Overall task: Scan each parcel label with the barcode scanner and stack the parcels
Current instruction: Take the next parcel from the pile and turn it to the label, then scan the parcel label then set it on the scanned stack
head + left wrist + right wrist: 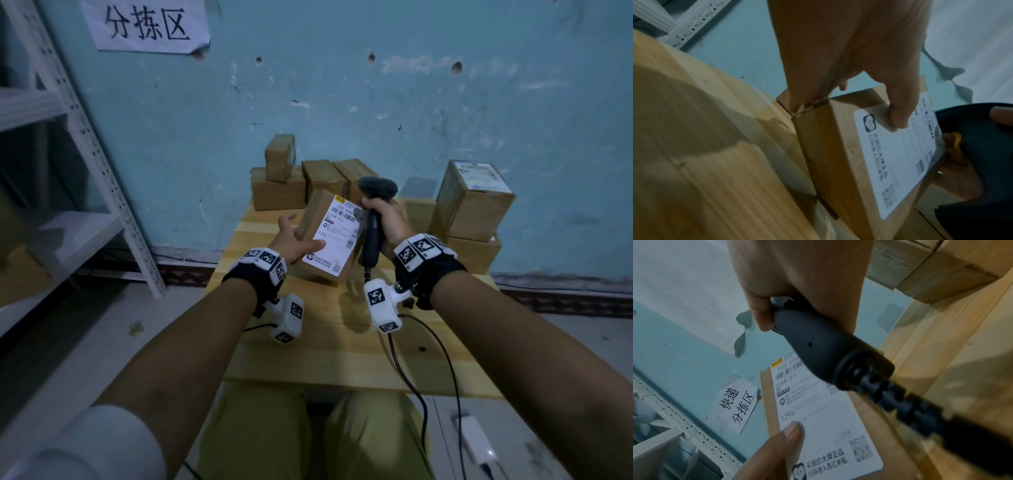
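1. The left hand [291,240] grips a tilted parcel [329,236] over the middle of the wooden surface [342,346], thumb pressed on its white label [337,236].
2. The right hand [383,219] is wrapped round the handle of a black barcode scanner [375,209], just beside the parcel's right edge.
3. More parcels [298,181] sit along the far edge; a stack [472,209] stands at the far right corner.

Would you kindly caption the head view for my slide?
Left hand tilts a labelled parcel while right hand holds the barcode scanner.
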`<action>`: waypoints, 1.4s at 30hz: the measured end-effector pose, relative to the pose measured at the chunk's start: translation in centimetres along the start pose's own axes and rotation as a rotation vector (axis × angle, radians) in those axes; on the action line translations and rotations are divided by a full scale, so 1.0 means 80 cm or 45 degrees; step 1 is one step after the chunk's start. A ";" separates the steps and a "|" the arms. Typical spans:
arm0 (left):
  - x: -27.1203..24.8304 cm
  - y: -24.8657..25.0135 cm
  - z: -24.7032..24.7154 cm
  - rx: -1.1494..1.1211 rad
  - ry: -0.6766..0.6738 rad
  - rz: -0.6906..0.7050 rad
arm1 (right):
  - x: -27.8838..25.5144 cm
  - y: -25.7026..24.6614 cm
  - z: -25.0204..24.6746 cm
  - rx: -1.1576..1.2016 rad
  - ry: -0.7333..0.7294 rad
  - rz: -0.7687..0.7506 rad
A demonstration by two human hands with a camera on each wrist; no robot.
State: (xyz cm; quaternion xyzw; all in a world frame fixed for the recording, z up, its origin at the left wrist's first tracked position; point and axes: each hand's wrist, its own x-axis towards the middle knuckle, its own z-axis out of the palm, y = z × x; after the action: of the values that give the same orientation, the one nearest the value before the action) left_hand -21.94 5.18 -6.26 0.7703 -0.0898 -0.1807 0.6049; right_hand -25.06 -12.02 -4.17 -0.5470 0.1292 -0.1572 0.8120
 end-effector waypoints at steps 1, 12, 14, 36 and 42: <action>0.000 0.002 -0.001 0.012 -0.011 0.013 | 0.000 0.001 -0.001 0.003 0.005 0.004; -0.002 -0.013 -0.008 0.012 0.052 -0.027 | -0.012 0.017 0.004 0.069 -0.005 0.081; -0.004 -0.016 -0.008 0.012 0.058 -0.057 | -0.017 0.021 0.006 0.064 -0.017 0.105; 0.004 -0.030 -0.017 -0.012 0.121 -0.168 | -0.027 0.043 0.012 -0.009 -0.034 0.072; -0.001 -0.027 -0.017 0.105 0.154 -0.110 | -0.044 0.041 0.015 -0.201 -0.002 -0.006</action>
State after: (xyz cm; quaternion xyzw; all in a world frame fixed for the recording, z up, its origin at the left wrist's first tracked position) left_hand -21.68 6.97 -8.09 0.8073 -0.0273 -0.1560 0.5685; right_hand -27.45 -8.41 -6.65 -0.6096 0.1391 -0.1480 0.7662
